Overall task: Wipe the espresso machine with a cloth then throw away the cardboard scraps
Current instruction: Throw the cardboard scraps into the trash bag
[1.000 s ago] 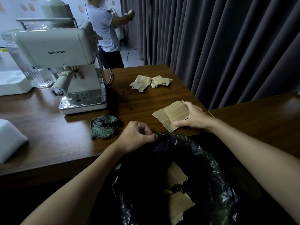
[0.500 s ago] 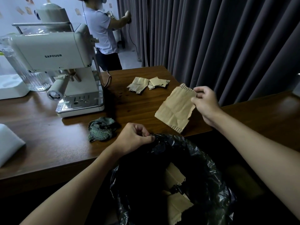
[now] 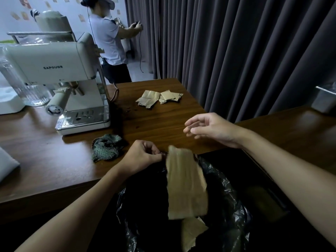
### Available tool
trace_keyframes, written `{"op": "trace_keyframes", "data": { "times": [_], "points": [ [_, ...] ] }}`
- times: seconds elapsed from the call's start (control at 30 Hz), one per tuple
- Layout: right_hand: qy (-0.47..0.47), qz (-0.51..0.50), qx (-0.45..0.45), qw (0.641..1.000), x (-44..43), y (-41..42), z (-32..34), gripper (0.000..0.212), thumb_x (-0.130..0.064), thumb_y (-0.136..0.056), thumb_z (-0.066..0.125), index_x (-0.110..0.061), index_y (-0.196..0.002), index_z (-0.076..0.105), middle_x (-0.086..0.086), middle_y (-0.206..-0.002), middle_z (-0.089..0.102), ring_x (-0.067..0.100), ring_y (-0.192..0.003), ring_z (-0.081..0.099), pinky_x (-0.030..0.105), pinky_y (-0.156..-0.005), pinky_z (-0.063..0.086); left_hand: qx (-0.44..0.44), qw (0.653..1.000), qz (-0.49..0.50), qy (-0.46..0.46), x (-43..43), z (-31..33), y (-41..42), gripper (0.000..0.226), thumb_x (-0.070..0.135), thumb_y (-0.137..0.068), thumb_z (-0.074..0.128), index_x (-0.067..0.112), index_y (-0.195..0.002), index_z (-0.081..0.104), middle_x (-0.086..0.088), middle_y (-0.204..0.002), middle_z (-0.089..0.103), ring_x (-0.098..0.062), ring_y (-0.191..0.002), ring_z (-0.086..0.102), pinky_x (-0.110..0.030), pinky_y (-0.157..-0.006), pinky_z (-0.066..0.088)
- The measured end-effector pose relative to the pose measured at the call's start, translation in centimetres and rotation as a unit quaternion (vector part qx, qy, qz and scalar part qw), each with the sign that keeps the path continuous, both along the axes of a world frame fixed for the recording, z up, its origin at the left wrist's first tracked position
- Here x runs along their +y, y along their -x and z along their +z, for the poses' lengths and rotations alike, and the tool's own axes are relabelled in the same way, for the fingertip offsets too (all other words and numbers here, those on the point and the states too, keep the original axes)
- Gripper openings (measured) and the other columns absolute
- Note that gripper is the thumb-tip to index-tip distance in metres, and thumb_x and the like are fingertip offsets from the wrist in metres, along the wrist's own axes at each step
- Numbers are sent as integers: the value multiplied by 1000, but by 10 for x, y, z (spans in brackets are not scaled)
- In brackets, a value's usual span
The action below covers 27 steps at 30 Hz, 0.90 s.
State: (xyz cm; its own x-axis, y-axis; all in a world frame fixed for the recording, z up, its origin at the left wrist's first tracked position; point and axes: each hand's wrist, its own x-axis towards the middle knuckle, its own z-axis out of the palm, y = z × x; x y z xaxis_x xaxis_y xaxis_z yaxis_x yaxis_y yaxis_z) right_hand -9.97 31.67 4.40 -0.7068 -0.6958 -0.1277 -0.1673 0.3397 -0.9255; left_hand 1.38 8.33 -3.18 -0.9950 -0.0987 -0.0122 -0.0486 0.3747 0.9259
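Cardboard scrap [image 3: 185, 182] is in the air, blurred, over the mouth of the black bin bag [image 3: 227, 193] at 6 o'clock, gripped by neither hand. A good drop wants the bag's rim pulled wide so the piece clears it: the left hand [image 3: 143, 155] pinches that rim, while the right hand [image 3: 212, 130] hovers at 2 o'clock, fingers loose, holding nothing. The scrap's long axis runs about 12 to 6, lower end pointing into the bag. More scraps [image 3: 158, 99] lie on the table [image 3: 163, 124] at 12 o'clock.

One espresso machine [image 3: 60, 70], one cloth [image 3: 106, 147], one black bag [image 3: 227, 206]. Four cardboard scraps [image 3: 147, 100], I'd say: two on the counter [image 3: 163, 124], one blurred scrap [image 3: 185, 182] over the bag, one inside.
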Motion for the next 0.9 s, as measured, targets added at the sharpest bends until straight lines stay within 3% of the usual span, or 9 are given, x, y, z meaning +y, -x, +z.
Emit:
{"op": "trace_keyframes", "data": {
  "times": [0.17,0.33,0.43,0.57,0.73,0.9],
  "points": [
    [-43,-55,77,995,-13,19,-23,24,-7,-91,63,-14,-114,67,0,-110,71,12,-108,64,37,-102,48,-5,1000,7,-21,2,4,-2,19,9,-81,81,2,-69,67,-5,-58,61,-10,-48,51,-20,-47,40],
    [-122,-34,149,981,-45,46,-37,32,-16,-90,64,-24,-121,63,0,-135,55,17,-126,49,35,-107,39,-9,1000,13,-16,1,4,-1,19,9,-80,82,2,-69,69,-5,-59,62,-11,-51,53,-21,-49,41],
    [-155,-11,187,970,-72,66,-41,43,-22,-89,64,-26,-132,55,2,-145,47,19,-132,43,32,-105,36,-11,1000,7,-18,0,3,-1,20,11,-80,82,9,-66,69,1,-57,63,-8,-50,53,-19,-48,41],
    [-203,10,200,958,-110,94,-48,57,-29,-90,62,-31,-143,40,2,-153,37,22,-139,36,44,-111,37,-10,1000,13,-15,1,3,0,23,11,-80,83,12,-63,68,4,-55,60,-6,-47,49,-17,-46,37],
    [-227,46,269,935,-151,124,-64,68,-38,-94,53,-26,-154,23,-3,-163,13,20,-148,18,41,-119,21,-14,1000,23,5,1,3,3,20,14,-78,85,9,-65,70,2,-58,62,-7,-50,51,-18,-48,38],
    [-246,75,326,910,-178,142,-74,72,-50,-95,45,-27,-155,14,-2,-164,9,19,-150,11,45,-120,16,-16,999,25,19,-1,1,4,22,18,-77,86,17,-61,70,6,-57,63,-6,-52,53,-19,-50,41]
  ]
}}
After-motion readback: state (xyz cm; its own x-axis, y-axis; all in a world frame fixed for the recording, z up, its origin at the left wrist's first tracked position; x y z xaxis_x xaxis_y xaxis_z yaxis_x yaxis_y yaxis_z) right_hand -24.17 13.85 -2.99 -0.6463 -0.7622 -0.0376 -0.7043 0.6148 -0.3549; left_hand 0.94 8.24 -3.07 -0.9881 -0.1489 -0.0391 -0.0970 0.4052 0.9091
